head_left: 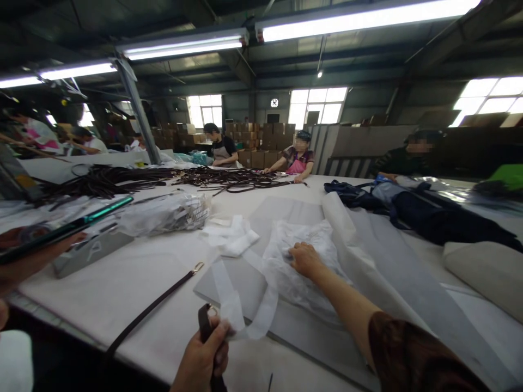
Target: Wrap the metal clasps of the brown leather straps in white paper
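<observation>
My left hand [206,348] is closed round a dark brown strap [205,322] near its metal clasp, low in the view. A translucent white strip [261,316] loops from beside those fingers up to a loose pile of white strips [232,235]. Out to the right, my right hand [306,259] rests on a crumpled clear plastic bag [281,261]. Its fingers are curled against the bag; what they pinch, if anything, is hidden. The strap's other length, ending in a gold-coloured clasp [198,267], lies across the table [163,326] to the left.
Grey sheets [231,277] lie under the bag. A plastic-wrapped bundle [171,212] and a heap of dark straps [229,177] lie beyond. Dark blue fabric items [441,209] are at the right. Another person's hands hold a phone-like device [110,208] at the left. Co-workers stand across the table.
</observation>
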The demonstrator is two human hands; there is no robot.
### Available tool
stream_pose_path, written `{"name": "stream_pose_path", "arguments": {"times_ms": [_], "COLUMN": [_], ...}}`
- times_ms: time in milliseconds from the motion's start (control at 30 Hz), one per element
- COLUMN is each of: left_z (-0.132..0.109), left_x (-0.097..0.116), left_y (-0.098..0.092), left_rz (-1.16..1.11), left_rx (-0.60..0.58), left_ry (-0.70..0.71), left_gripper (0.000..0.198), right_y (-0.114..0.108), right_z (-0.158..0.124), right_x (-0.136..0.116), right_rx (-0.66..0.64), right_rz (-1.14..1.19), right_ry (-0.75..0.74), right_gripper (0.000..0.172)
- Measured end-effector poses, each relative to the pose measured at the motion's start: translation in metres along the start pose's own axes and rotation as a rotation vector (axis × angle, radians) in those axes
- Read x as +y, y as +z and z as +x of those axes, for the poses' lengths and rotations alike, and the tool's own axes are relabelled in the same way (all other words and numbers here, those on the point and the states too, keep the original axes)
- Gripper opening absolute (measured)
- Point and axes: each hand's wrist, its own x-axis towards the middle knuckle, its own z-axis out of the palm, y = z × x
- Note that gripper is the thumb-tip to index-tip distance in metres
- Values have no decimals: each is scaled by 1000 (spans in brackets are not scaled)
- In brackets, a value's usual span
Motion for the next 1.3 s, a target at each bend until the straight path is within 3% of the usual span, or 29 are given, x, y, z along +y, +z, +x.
{"name": "stream_pose_path", "arguments": {"times_ms": [200, 333, 567, 633, 700, 767, 800, 933, 1000, 1067, 1133, 1300], "left_z": [8, 7, -3, -6, -9, -12, -15, -32, -42, -51, -56, -63], "left_x": [-5, -1, 12, 10, 7, 3, 2, -1, -2, -4, -8, -15], "left_y": [-3, -1, 3, 4, 4, 6, 7, 14, 15, 14, 12, 11], "left_rz": [20, 7, 32, 76, 108, 123, 137, 223, 276, 361, 458, 516], "left_rx": [-7, -15, -108, -156, -178, -168, -171, -261, -314, -349, -370, -406], "left_ry": [24, 26, 30, 27, 38, 64, 76, 97, 97, 112, 143, 166], "left_gripper": [59, 56, 48, 46, 47, 49, 50, 48, 43, 33, 22, 17], "right_y": [8, 0, -16, -27, -38, -43, -41, -23, -19, -24, -37, -54], "right_z": [29, 31, 0, -17, -41, -70, -86, -132, -141, -141, -139, -149], "right_x": [-8, -7, 8, 5, -8, -31, -45, -104, -122, -129, -128, -124], "right_rx": [62, 83, -24, 1, 105, 142, 89, -459, -590, -578, -515, -499], "right_rz": [-17, -37, -29, -27, 23, 276, 492, 1326, 1667, 1938, 2057, 1924], "right_ry": [112, 77, -105, -117, -80, -19, 5, 91, 127, 109, 89, -87], "right_gripper": [25, 32, 30, 32, 31, 41, 52, 73, 72, 61, 51, 46]}}
